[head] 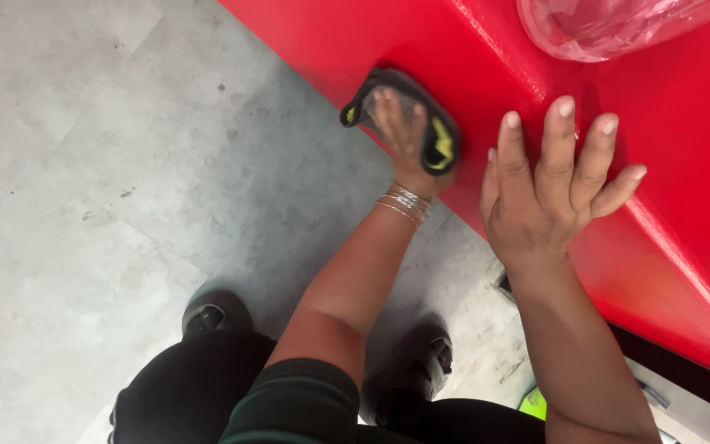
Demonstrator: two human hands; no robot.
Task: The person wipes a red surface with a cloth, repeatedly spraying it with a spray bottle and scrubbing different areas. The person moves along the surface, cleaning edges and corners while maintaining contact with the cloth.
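Seen from above, we press a dark cleaning pad [421, 115] with black edging and yellow patches against the side face of a glossy red surface [684, 189]. Our left hand [403, 136] lies flat on the pad, fingers together and extended toward twelve o'clock. It is pushing, not pinching, so the grip is neither curled nor clamped. The pad sits directly under that palm and spills past the fingertips at eleven and three o'clock. Thin silver bangles [405, 203] circle the wrist at six o'clock of the hand.

Our right hand [548, 193] rests on the red top just beside the edge, at three o'clock of the pad, fingers spread wide and holding nothing. A crumpled clear plastic bag [610, 25] lies at one o'clock, well apart from both hands.

In our judgement, the pad could slide out from under the flat palm and drop to the grey tiled floor [84, 164], since only pressure holds it against the slick paint. The bangles might also scrape the finish if the wrist drifts closer.
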